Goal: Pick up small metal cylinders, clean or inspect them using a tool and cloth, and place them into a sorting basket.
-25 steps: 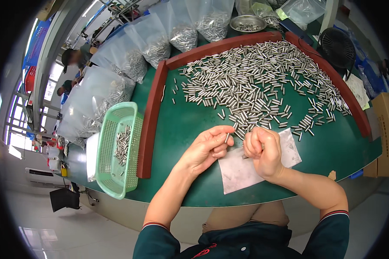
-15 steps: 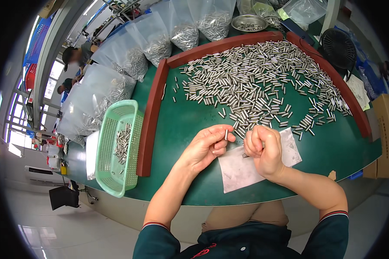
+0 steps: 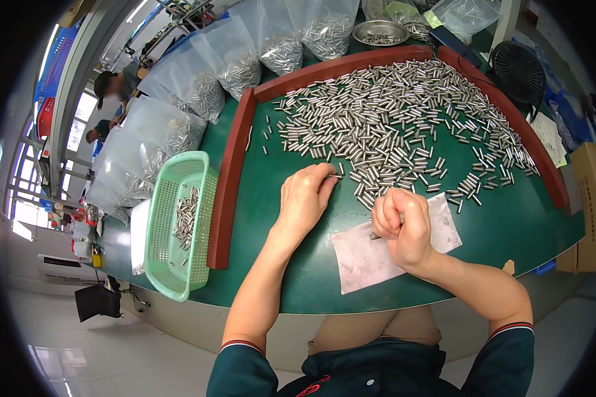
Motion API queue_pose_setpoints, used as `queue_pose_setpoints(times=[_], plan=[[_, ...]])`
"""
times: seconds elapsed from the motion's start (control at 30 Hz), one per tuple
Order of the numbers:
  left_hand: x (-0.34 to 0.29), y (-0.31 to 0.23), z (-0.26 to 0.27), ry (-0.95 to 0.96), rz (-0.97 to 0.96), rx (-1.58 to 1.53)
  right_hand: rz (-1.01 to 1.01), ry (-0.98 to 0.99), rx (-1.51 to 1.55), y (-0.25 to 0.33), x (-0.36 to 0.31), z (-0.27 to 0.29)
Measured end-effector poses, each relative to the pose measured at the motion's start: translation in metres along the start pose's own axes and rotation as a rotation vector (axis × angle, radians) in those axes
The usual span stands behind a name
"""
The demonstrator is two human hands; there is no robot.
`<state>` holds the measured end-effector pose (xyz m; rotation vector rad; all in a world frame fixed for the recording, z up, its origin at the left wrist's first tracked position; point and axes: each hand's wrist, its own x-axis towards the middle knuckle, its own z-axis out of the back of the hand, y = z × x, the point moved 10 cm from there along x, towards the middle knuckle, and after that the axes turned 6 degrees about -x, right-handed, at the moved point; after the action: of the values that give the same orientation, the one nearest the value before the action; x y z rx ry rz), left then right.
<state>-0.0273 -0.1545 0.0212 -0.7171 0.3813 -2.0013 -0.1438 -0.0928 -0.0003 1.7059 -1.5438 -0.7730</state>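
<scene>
My left hand (image 3: 304, 200) reaches to the near edge of the pile, back upward, its thumb and finger pinched on a small metal pin (image 3: 336, 176). Other loose pins lie just past its fingertips. My right hand (image 3: 405, 230) is a closed fist above a stained white sheet (image 3: 359, 268). At the lower left of that fist a small grey tip shows; what the fist holds is mostly hidden. The large pile of shiny metal pins (image 3: 384, 122) spreads over the green table (image 3: 271, 271).
Dark red wooden bars (image 3: 230, 192) frame the pile. Left of them stands a green plastic basket (image 3: 205, 218) with some pins inside. Clear bags of pins (image 3: 238, 69) line the far left. A metal bowl (image 3: 381, 33) and a black fan (image 3: 518, 73) are at the back.
My left hand has moved forward and a little left, away from my right hand, and turned back upward. My right fist has stayed nearly in place over the sheet.
</scene>
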Motion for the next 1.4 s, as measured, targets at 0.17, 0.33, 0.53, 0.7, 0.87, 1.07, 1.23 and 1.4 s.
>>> queue_pose_setpoints(times=[0.17, 0.33, 0.53, 0.7, 0.87, 1.07, 1.23, 1.4], plan=[[-0.013, -0.011, -0.006, 0.138, 0.127, -0.192, 0.003, -0.008, 0.011, 0.002, 0.001, 0.006], [-0.046, -0.05, -0.027, 0.331, 0.067, -0.333, 0.065, -0.031, 0.048, 0.007, 0.003, 0.007], [-0.047, -0.049, -0.035, 0.336, 0.112, -0.327, 0.078, -0.073, 0.017, 0.012, 0.003, 0.018], [-0.048, -0.047, -0.035, 0.326, 0.123, -0.32, 0.045, -0.086, 0.032, 0.006, 0.002, 0.017], [-0.048, -0.047, -0.035, 0.335, 0.126, -0.296, 0.035, -0.072, 0.079, 0.007, 0.001, 0.016], [-0.049, -0.045, -0.037, 0.35, 0.146, -0.312, 0.027, -0.075, 0.065, 0.005, 0.0, 0.016], [-0.049, -0.05, -0.039, 0.353, 0.143, -0.301, 0.101, -0.087, -0.068, 0.011, -0.005, 0.012], [-0.047, -0.052, -0.036, 0.331, 0.133, -0.309, 0.162, -0.057, -0.148, 0.012, -0.007, 0.003]])
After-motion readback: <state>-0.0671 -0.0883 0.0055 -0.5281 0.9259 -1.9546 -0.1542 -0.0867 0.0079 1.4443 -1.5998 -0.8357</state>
